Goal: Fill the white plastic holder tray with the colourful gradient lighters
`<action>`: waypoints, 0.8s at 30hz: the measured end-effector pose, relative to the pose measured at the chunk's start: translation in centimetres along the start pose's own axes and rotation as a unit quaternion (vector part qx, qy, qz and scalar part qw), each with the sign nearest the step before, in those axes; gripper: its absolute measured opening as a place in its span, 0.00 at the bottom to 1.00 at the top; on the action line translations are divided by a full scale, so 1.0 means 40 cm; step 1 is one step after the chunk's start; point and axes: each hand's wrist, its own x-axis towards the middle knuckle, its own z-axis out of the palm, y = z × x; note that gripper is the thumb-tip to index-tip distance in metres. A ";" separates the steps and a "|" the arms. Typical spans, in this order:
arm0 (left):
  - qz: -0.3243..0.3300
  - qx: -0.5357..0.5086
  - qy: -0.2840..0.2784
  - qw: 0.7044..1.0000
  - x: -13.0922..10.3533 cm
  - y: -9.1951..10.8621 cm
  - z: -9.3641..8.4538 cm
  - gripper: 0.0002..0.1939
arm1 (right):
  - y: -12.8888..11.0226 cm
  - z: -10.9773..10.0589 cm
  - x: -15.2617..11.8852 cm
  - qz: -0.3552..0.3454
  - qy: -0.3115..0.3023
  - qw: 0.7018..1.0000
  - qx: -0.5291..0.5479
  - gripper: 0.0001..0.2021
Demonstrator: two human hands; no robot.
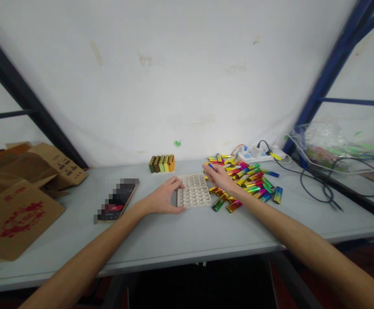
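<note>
A white tray with rows of round hollows [194, 191] lies flat on the table. My left hand [167, 195] grips its left edge, thumb at the near corner and fingers at the far part. Just off the tray's right side, my right hand [218, 177] is closed on a small piece with a blue end, mostly hidden by the fingers. Beneath and right of that hand spreads a loose pile of shiny multicoloured cylinders [254, 177]. Behind the tray, to the left, a block of upright cylinders [161, 164] stands in a similar white base.
A phone [119, 201] lies left of my left arm. Cardboard boxes [29, 214] fill the far left. At the back right are a power strip [257, 153], black cables [318, 189] and clear plastic bags [325, 141]. The table's front edge [187, 262] runs below my arms.
</note>
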 end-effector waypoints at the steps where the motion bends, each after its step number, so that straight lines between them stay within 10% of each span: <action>1: 0.001 -0.001 0.001 1.000 0.000 -0.001 0.001 0.26 | 0.003 0.004 0.001 -0.001 0.019 0.999 -0.027 0.27; 24: -0.014 0.010 -0.007 1.000 0.001 -0.002 -0.013 0.30 | 0.018 0.018 -0.007 -0.068 0.052 0.989 -0.122 0.18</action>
